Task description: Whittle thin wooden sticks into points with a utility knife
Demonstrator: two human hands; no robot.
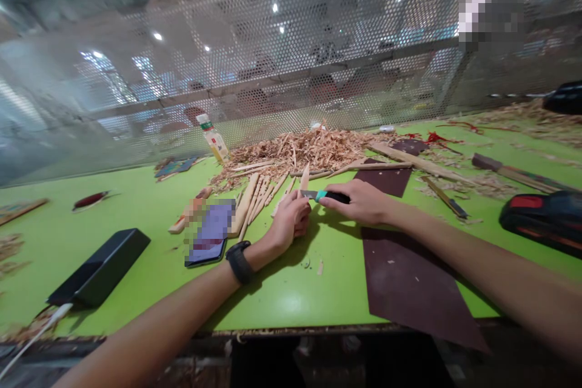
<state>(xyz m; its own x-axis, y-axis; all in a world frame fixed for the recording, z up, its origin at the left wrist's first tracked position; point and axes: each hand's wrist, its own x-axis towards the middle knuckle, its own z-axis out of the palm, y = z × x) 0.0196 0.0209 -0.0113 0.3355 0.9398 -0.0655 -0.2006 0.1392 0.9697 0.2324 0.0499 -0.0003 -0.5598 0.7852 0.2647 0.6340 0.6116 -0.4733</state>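
Observation:
Near the middle of the green table, my left hand (290, 218) is closed around a pale pointed piece of wood (304, 177), its tip sticking up past the fingers. A dark watch (240, 260) is on that wrist. From the right, my right hand (357, 200) grips a utility knife (334, 196) with a black and teal handle. The knife's blade points left and meets the wood beside my left fingers; whether it cuts in cannot be seen. Just left lie several carved wooden sticks (257, 197). The lower end of the held wood is hidden in my palm.
Wood shavings (295, 151) are heaped behind my hands, beside a drink bottle (213, 138). A phone (209, 233) and a black box (100, 270) lie left. Brown sandpaper sheets (409, 285) lie under my right arm. A black power tool (543, 221) stands right; perforated mesh (291, 66) closes the back.

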